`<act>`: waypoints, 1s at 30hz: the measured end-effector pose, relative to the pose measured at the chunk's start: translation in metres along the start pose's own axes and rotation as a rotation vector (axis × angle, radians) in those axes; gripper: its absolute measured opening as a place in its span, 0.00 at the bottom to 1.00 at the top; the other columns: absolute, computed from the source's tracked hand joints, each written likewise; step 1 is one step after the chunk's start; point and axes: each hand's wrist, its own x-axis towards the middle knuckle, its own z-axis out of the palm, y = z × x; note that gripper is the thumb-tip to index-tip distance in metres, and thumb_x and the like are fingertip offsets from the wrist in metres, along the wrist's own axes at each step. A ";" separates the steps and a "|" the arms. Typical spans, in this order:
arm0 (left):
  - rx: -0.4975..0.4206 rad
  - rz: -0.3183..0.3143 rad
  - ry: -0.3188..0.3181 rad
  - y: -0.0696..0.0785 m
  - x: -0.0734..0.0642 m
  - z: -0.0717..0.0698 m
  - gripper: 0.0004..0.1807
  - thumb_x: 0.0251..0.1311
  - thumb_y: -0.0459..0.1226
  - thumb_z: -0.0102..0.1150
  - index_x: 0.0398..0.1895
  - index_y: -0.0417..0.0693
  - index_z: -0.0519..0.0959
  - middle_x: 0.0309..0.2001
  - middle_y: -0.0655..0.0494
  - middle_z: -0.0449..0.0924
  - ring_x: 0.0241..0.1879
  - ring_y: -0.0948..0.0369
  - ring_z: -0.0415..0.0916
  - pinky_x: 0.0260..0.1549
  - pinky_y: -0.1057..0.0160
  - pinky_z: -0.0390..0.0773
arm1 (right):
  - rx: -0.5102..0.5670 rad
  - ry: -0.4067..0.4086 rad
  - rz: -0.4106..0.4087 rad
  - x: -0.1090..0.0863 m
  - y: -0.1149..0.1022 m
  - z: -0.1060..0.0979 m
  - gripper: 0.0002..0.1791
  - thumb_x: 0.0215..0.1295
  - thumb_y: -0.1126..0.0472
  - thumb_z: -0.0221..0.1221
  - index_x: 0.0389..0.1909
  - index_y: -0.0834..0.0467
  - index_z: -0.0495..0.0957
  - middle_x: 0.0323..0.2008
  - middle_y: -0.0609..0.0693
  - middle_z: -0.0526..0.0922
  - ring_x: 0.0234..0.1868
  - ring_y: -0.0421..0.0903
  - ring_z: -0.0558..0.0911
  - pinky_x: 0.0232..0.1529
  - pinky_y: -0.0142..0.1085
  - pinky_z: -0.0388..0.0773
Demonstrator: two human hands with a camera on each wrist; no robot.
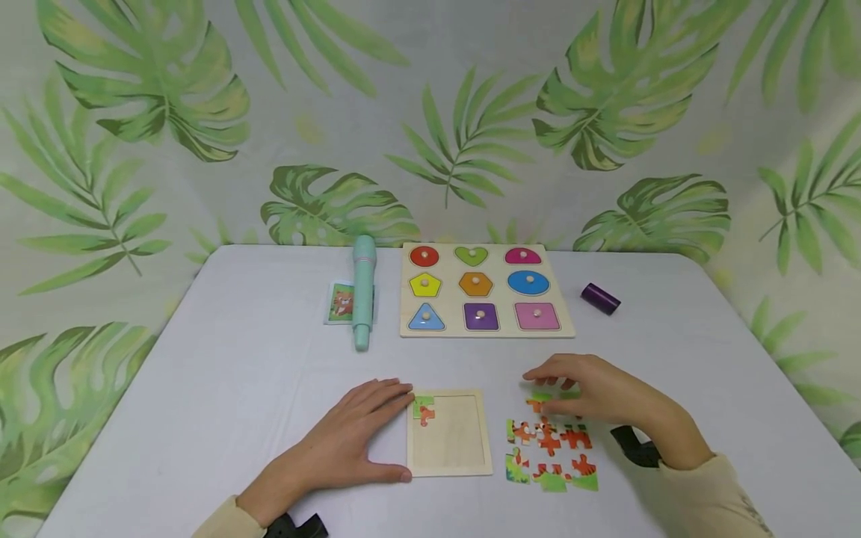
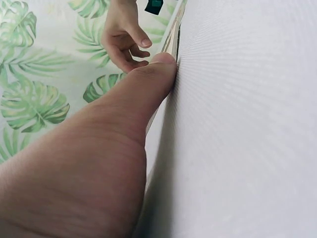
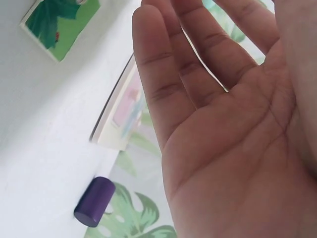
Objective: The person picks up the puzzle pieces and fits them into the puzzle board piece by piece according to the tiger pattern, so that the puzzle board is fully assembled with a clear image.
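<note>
Head view: the left hand (image 1: pixel 350 433) lies flat on the white table (image 1: pixel 235 388), fingers straight, thumb and fingertips touching the left edge of a small wooden puzzle tray (image 1: pixel 449 433). One green-and-orange piece (image 1: pixel 423 409) sits in the tray's top-left corner. The right hand (image 1: pixel 599 396) hovers over the loose puzzle pieces (image 1: pixel 551 448) just right of the tray, fingers bent down onto a green-and-orange piece (image 1: pixel 538 402) at the top of the group; whether it is pinched cannot be told here.

The left wrist view adds the thumb (image 2: pixel 153 79) pressed against the tray's edge. The right wrist view shows the right palm (image 3: pixel 223 124) with fingers extended and apart, one loose piece (image 3: pixel 59 25) on the table beyond them.

Count: one tray, roughly eight loose pieces, one shape board (image 1: pixel 486 290) with nine coloured knobbed shapes, one mint pen-like device (image 1: pixel 363 291), one picture card (image 1: pixel 341 302), one purple cylinder (image 1: pixel 600 298). The pieces are jigsaw-cut, printed orange on green.
</note>
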 end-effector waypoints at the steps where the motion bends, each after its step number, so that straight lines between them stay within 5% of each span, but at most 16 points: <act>1: -0.002 -0.005 -0.004 0.000 0.000 0.000 0.57 0.51 0.76 0.60 0.79 0.54 0.65 0.78 0.62 0.63 0.78 0.60 0.56 0.78 0.49 0.57 | 0.005 -0.004 0.003 0.000 0.001 0.000 0.26 0.62 0.45 0.72 0.60 0.49 0.84 0.50 0.39 0.85 0.46 0.39 0.82 0.47 0.35 0.85; 30: 0.000 -0.030 -0.014 0.002 0.000 0.000 0.59 0.50 0.77 0.60 0.80 0.53 0.62 0.78 0.62 0.63 0.78 0.60 0.56 0.78 0.49 0.58 | -0.022 -0.067 0.034 0.000 0.011 0.003 0.19 0.63 0.54 0.72 0.55 0.50 0.86 0.49 0.40 0.85 0.44 0.37 0.80 0.48 0.35 0.85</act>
